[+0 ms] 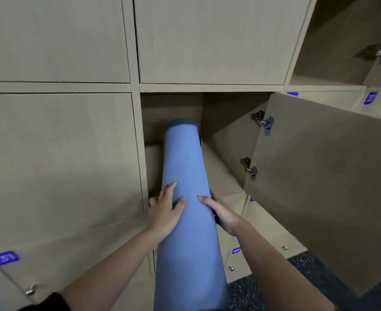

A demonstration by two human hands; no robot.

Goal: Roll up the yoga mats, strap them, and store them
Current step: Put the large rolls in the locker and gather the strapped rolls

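Grip looks sound: your left hand (164, 212) and right hand (223, 214) wrap the rolled blue yoga mat (185, 162) from either side, its far end inside the open locker (230, 140). Probably light, soft, springy; squeeze at mid-length.

Single head camera, wide-angle, facing forward-down, close to open locker (230, 140).

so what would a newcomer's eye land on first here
The long rolled blue yoga mat fills the centre of the frame, with its far end inside an open locker compartment. The left hand and right hand grip it from either side near its middle. To the right, the compartment's door stands wide open, hinges showing.
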